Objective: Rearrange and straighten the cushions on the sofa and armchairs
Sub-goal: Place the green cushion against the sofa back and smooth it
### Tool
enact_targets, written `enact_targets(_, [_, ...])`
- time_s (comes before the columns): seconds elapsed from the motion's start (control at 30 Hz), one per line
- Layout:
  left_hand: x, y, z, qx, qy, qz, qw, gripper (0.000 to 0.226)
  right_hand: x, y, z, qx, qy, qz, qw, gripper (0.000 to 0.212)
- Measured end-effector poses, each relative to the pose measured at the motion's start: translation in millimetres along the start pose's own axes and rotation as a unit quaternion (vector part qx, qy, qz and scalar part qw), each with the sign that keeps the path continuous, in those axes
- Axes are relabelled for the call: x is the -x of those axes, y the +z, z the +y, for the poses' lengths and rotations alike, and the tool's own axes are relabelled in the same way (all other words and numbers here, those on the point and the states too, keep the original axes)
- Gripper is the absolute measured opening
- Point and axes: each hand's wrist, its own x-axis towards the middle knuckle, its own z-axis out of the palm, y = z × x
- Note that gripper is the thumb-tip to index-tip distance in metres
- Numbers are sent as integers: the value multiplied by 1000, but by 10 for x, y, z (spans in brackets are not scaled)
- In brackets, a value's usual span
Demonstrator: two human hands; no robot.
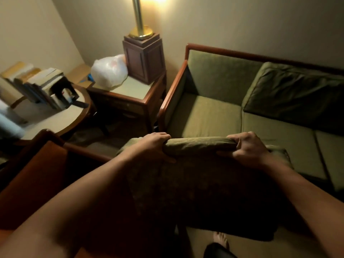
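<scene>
I hold a large olive-green cushion (201,175) upright in front of me, off the floor, before the sofa's front edge. My left hand (154,146) grips its top edge on the left and my right hand (245,148) grips the top edge on the right. The green sofa (210,116) with a wooden frame stands ahead. Its left seat has no back cushion. A second back cushion (290,90) leans, creased, against the sofa's back over the middle seat.
A wooden side table (130,90) left of the sofa carries a brass lamp on a wooden base (144,56) and a white plastic bag (109,71). A round table (55,116) with stacked books stands further left. An armchair's wooden arm (33,174) is at lower left.
</scene>
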Motion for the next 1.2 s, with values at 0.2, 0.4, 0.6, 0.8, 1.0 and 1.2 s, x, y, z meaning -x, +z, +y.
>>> enact_targets(0.2, [-860,-35,971,3,53,27,998,67,100,-874,1067,0,62,0,998,36])
enact_targets(0.4, [-1629,-263,1704,-10,73,64,995,67,-99,-1612,1837,-11,74,20,997,29])
enact_targets(0.6, [-2347,-559,1973,-10,83,145,986,54,-534,-2042,2279,53,63,90,993,36])
enact_targets(0.8, [-3252,-919,1751,-9,101,195,976,65,-1377,-2139,2622,114,70,134,982,41])
enact_targets(1.0, [-4332,-1256,1165,-17,124,168,978,53,-2464,-2104,2791,117,101,146,977,36])
enact_targets(1.2, [-5532,-1558,382,-24,108,109,988,57,-3787,-1949,3048,84,142,115,979,39])
